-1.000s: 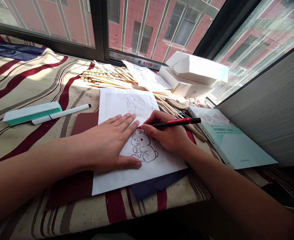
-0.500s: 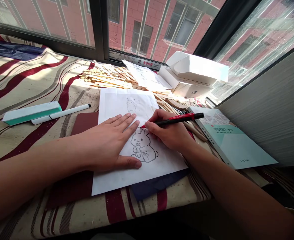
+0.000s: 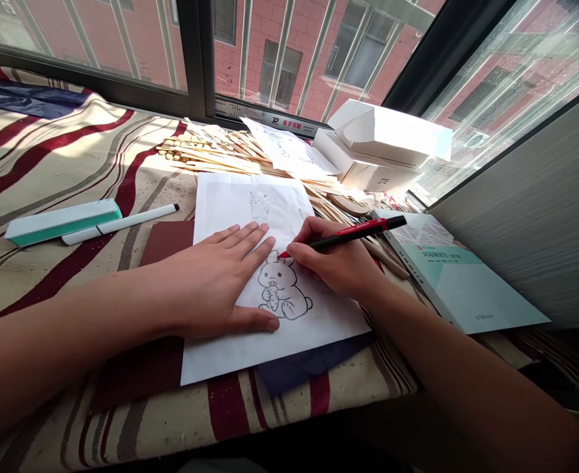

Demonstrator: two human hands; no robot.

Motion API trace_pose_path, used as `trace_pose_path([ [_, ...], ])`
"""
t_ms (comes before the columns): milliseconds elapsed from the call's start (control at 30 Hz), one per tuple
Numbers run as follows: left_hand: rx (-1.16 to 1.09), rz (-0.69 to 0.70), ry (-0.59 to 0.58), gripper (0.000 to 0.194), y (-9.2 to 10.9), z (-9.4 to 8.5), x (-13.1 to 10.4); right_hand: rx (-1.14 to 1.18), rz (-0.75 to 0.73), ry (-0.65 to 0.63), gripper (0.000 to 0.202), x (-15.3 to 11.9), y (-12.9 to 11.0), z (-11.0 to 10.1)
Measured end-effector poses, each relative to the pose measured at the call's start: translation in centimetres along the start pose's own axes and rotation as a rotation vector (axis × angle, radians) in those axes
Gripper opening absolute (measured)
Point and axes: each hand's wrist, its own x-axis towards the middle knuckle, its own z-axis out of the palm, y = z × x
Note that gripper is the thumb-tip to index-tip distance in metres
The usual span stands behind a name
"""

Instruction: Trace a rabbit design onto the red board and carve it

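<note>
My left hand [image 3: 220, 279] lies flat on a white sheet of paper [image 3: 230, 358], fingers stretched out beside a line drawing of a rabbit with a carrot [image 3: 285, 289]. Between the thumb and fingers of my right hand [image 3: 331, 259] is a black and red pen [image 3: 358, 231], its red tip at the rabbit's ears. A fainter drawn figure [image 3: 259, 205] shows higher on the sheet. Under the paper are a dark red board [image 3: 144, 371] and, poking out at the front, a dark blue sheet [image 3: 313, 364].
To the left, a white marker [image 3: 121, 225] rests against a white and green case [image 3: 65, 220]. Thin wooden sticks [image 3: 210, 154], another drawn sheet [image 3: 289, 148] and white boxes [image 3: 382, 141] lie by the window. A pale green book [image 3: 461, 272] is at right on the striped cloth [image 3: 37, 171].
The pen tip has moved slightly down and to the right at the rabbit's ears, my right hand shifting with it. My left hand stays in place on the paper.
</note>
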Motion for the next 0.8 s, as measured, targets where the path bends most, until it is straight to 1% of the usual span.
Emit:
trace_pose_path([
  [100,-0.015,0.007,0.023,0.123,-0.04,0.04,-0.03,0.015,-0.013,0.001,0.021,0.01,0.15,0.02],
  [233,0.001,0.0,0.006,0.123,0.09,-0.19,-0.08,0.003,-0.034,0.0,0.022,0.02,0.24,-0.03],
  [467,-0.018,0.016,0.022,0.122,0.05,-0.14,-0.09,0.006,0.02,-0.042,0.022,-0.3,-0.01,-0.09],
  [567,-0.017,0.025,0.034,0.122,-0.01,-0.1,-0.04,-0.004,0.007,-0.018,0.023,-0.28,0.19,-0.1],
  [667,0.006,0.004,0.005,0.123,0.1,-0.21,-0.01,-0.01,-0.014,-0.007,0.024,-0.22,0.29,-0.08],
  [800,0.025,-0.023,-0.029,0.123,0.32,-0.4,-0.05,0.01,-0.016,-0.055,0.022,-0.25,0.03,-0.09],
])
